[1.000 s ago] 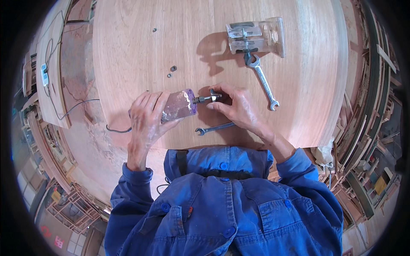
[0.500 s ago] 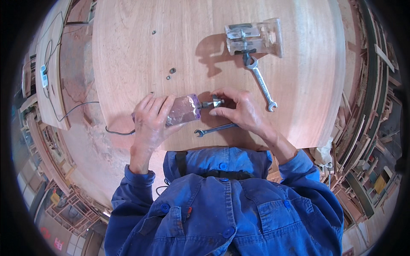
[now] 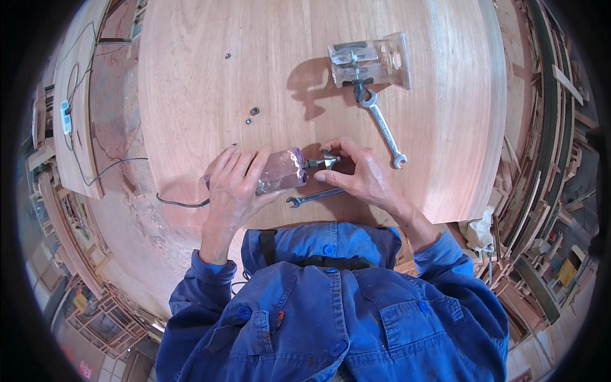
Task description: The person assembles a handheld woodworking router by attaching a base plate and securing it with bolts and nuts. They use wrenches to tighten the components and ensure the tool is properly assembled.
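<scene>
A: Start me at the left edge of the frame, what's there?

B: A white and blue power strip [image 3: 66, 118] in the upper left, then a dark cord [image 3: 181, 202] at mid-left, running to the left hand [image 3: 234, 186], where its end is hidden

A: And that hand?

B: Left of centre, fingers wrapped over a purple, see-through tool body [image 3: 283, 172], holding it lying on its side near the middle of the frame. Above it, upper left of centre, three small metal pieces [image 3: 254, 111] lie on the wooden board [image 3: 184, 95]

A: Moving right?

B: A wrench [image 3: 312, 198] lies just below the tool, its right end hidden by the other hand. At centre, a metal bit [image 3: 329, 160] sticks out from the tool's right end

A: Right hand?

B: Right of centre, the right hand [image 3: 364, 175] has thumb and forefinger curved narrowly about the bit; I can't tell whether they press on it. In the upper right, a clear base [image 3: 375, 62] lies with a second wrench [image 3: 385, 130] slanting down from its lower side
</scene>
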The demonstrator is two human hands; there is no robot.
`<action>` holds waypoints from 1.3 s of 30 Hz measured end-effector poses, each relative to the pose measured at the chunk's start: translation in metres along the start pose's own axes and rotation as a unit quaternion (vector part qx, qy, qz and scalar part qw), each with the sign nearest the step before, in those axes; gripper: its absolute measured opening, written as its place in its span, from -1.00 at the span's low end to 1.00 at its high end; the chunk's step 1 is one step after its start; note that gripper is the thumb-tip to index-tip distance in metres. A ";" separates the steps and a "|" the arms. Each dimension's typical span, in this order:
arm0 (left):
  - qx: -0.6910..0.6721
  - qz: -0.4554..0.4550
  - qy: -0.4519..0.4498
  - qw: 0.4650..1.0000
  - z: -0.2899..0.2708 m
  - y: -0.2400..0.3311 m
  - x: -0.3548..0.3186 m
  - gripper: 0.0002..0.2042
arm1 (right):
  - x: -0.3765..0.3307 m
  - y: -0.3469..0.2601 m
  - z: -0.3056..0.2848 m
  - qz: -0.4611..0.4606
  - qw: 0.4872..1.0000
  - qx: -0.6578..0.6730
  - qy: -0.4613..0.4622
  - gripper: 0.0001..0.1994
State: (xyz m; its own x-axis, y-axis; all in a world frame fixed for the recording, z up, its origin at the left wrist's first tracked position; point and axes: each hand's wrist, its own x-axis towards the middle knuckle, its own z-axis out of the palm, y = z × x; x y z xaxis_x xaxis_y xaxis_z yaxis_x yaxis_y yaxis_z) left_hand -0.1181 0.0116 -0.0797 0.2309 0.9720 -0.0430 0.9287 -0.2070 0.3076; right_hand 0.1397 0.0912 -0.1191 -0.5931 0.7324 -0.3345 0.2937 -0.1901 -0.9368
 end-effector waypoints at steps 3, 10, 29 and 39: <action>-0.003 -0.003 -0.003 1.000 -0.001 0.002 0.002 -0.30 | 0.000 0.002 0.005 0.020 0.999 0.030 0.014 -0.59; -0.003 0.000 0.010 1.000 0.000 0.001 -0.002 -0.30 | 0.001 -0.001 0.010 0.046 0.996 0.073 -0.004 -0.69; -0.021 0.035 0.030 0.999 0.002 -0.003 -0.005 -0.31 | 0.004 -0.002 0.014 0.108 0.987 0.110 -0.043 -0.82; -0.027 0.028 0.026 0.999 0.004 -0.004 -0.009 -0.27 | 0.010 -0.003 0.017 0.210 0.961 0.160 -0.086 -0.66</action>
State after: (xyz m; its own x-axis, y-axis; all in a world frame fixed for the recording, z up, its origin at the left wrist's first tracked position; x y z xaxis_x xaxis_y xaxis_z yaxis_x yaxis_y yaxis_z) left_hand -0.1224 0.0034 -0.0845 0.2656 0.9638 0.0244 0.8971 -0.2563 0.3599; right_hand 0.1201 0.0879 -0.1215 -0.5956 0.4332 -0.6765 0.3050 -0.6571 -0.6893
